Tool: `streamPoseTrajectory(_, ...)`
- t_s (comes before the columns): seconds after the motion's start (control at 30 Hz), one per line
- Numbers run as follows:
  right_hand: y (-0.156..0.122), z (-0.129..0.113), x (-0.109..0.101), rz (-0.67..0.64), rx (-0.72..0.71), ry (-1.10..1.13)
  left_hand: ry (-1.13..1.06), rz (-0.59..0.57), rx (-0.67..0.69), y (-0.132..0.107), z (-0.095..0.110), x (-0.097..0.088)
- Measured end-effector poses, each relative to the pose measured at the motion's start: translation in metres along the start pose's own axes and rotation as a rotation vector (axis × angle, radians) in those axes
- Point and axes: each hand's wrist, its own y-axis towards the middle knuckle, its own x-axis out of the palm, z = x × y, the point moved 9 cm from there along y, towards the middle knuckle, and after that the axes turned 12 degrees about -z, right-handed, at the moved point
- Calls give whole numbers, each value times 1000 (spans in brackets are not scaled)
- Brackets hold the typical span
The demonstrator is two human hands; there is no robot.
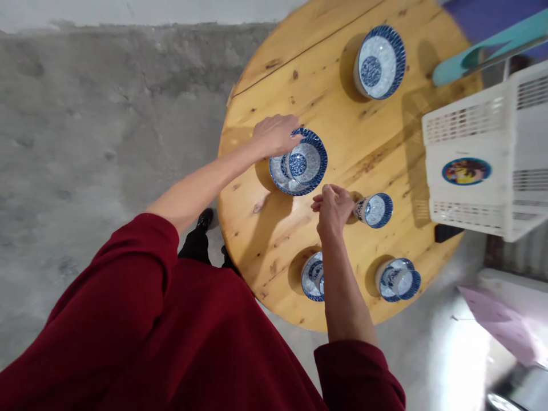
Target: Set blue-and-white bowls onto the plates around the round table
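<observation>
In the head view, a round table of knotty yellow pine (299, 74) fills the upper middle of the frame, seen from above over grey concrete floor.

The person's left hand (276, 135), at centre frame, is curled over the left rim of a blue-and-white patterned porcelain bowl (305, 162), which sits nested in a wider bowl of the same pattern (282, 178); the fingers grip the rim.

Just below and to the right, the right hand (333, 206) is bunched, fingertips drawn together, touching a small blue-and-white cup (374, 210) lying tilted beside it (whether it truly pinches the cup cannot be told).

Lower down, another patterned bowl (311, 277) is partly hidden by the right forearm, and a further one (399, 279) stands to its right.

A lone bowl (380, 61) sits at upper right.

A white slatted plastic crate (488, 165) occupies the right edge.

Dark red sleeves (128, 319) fill the lower left.
</observation>
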Motion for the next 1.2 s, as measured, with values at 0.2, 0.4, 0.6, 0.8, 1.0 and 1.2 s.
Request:
streamPoseTrajectory(0.2,-74,23,-42,30,8,62,-75,155,-92,-81,-46,-35)
streamPoseTrajectory(0.4,-149,59,-60,53,18,196,-90,265,-293,-199,-94,-10)
streamPoseTrajectory(0.6,-226,105,-51,63,65,421,-111,144,-390,-276,-84,61)
streamPoseTrajectory(0.8,-281,152,-15,6,159,527,-130,0,-316,-306,-52,130)
streamPoseTrajectory(1.0,-305,159,21,-118,173,547,-159,1,-230,-317,-38,138)
streamPoseTrajectory(1.2,-304,138,37,-108,153,521,-196,18,-230,-318,-62,107)
